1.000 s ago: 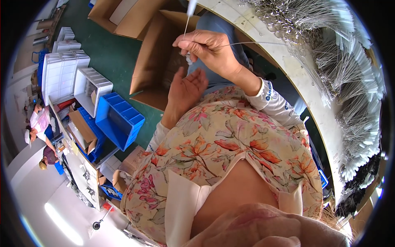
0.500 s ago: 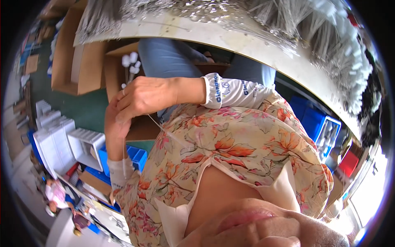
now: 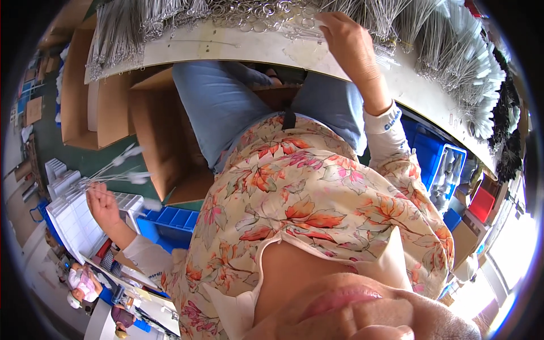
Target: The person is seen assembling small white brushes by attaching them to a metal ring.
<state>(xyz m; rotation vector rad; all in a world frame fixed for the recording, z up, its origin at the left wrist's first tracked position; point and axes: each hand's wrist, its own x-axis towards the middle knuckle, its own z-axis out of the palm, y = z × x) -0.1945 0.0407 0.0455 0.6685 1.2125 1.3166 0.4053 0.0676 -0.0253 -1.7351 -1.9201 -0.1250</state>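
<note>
Out to the left, my left hand (image 3: 103,207) is closed around the wire stems of several thin wire brushes with white heads (image 3: 136,177). Their heads point to the right, beside a cardboard box. My right hand (image 3: 350,44) is over the worktable (image 3: 283,50), its fingers loosely bent and apart, with nothing seen in them. Its fingertips are close to a row of metal rings (image 3: 258,16) and loose wire pieces (image 3: 310,34). Whether they touch any of these I cannot tell.
Bundles of wire stems (image 3: 116,42) lie along the table at left, white-tufted brushes (image 3: 473,73) at right. An open cardboard box (image 3: 170,136) stands by my knees, another box (image 3: 116,107) beyond it. Blue bins (image 3: 170,222) and white crates (image 3: 76,218) are at lower left. Two people work farther off.
My hands were together in front of me and have parted. The left has swung out left and down with the brushes; the right has gone up and right to the table.
</note>
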